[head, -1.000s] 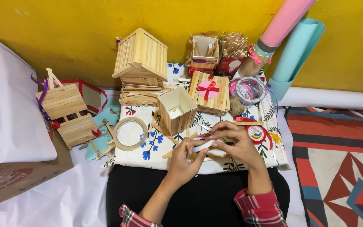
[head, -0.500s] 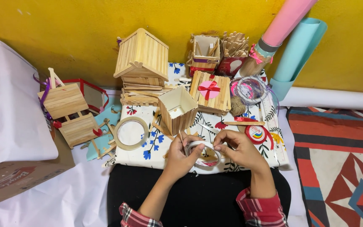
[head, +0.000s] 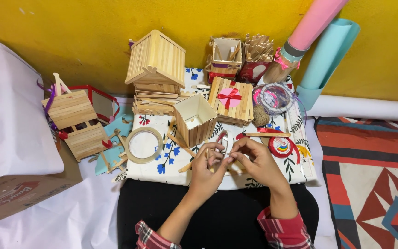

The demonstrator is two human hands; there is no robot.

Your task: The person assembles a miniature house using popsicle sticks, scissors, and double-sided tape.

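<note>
Several stick crafts stand finished: an easel [head: 77,122], a house [head: 155,64], an open box [head: 195,119]. Before the box, the left hand [head: 206,173] and right hand [head: 254,161] together pinch a small tape ring [head: 222,145], its use not yet visible.

1. We are seeing a bright, evenly lit scene; the light is falling softly from above, and colours are reading saturated against the yellow wall [head: 70,41].
2. Shadows are staying short and faint, pooling just below the stick house [head: 156,62].
3. Mild glare is showing on the clear plastic container [head: 276,97], right of the house.
4. Both hands, below the house, are looking slightly soft.
5. Edges are bowing a little at the frame's corners.
</note>
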